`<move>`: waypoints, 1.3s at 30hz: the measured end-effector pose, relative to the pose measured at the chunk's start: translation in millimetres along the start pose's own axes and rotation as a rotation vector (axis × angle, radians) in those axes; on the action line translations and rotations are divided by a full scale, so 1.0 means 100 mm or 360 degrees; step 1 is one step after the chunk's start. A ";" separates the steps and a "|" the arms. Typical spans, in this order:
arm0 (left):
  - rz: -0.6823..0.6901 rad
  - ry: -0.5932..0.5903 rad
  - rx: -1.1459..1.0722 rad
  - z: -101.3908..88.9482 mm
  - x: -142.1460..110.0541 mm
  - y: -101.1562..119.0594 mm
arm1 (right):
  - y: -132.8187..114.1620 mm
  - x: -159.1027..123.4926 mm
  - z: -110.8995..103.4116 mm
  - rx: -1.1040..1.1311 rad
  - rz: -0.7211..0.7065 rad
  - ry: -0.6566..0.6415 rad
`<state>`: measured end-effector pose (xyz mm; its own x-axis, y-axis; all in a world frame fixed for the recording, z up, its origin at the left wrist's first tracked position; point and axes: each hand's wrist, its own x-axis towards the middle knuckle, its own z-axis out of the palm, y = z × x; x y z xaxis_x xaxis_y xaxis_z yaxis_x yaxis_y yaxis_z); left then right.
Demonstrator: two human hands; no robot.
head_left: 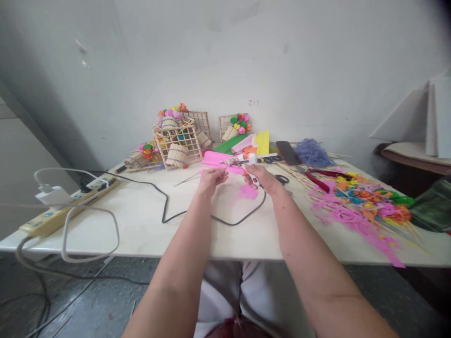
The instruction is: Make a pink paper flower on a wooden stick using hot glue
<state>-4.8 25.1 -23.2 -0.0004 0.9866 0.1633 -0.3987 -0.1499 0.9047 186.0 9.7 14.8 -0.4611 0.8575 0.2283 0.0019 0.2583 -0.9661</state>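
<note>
A white glue gun [248, 158] with a red switch is held upright by its handle in my right hand [265, 178], its nozzle towards the left. A black cord [230, 224] runs from its handle across the table. My left hand [212, 180] is closed in a pinch just left of the nozzle; what its fingertips hold, if anything, is too small to make out. Beneath the hands lies a scrap of pink paper [248, 191]. A strip of pink crepe paper [214, 159] lies behind them. Black-handled scissors [282, 179] rest beside my right hand.
Stick frames [177, 141] with paper flowers stand at the wall. At left is a power strip [52, 217] with a white charger [52, 196]. Towards the right are a phone [288, 153], purple strands [313, 152], red-handled pliers [317, 181] and colourful paper scraps [369, 199].
</note>
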 end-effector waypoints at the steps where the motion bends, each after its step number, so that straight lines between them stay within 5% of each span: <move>1: 0.0003 0.0004 -0.0004 0.00 0.00 0.00 | 0.00 0.00 0.00 0.0001 0.0007 -0.0005; 15: 0.0013 0.0107 -0.0069 -0.02 0.01 0.02 | -0.01 -0.01 -0.02 -0.0023 0.0063 -0.0019; 21: 0.0068 0.0171 -0.0065 -0.02 0.02 0.05 | 0.05 0.02 -0.05 -0.0099 0.0010 0.0171; 24: 0.0125 0.0244 -0.0105 -0.04 0.03 0.09 | 0.10 0.07 -0.06 -0.0397 0.0000 0.0315; 28: 0.0236 0.0299 -0.0195 -0.06 0.03 0.17 | 0.15 0.14 -0.03 -0.1307 0.0028 0.0430; 32: 0.0328 0.0301 -0.0276 -0.05 0.00 0.27 | 0.16 0.14 0.04 -0.1912 0.0051 0.0262; 39: 0.0389 0.0281 -0.0253 0.02 -0.06 0.36 | 0.11 0.09 0.33 -0.2259 0.0081 -0.0017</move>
<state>-17.4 13.5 9.7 -0.2671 0.9207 0.2847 -0.5050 -0.3853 0.7723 152.3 6.0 1.9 -0.4400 0.8776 0.1903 0.8906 0.4536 -0.0324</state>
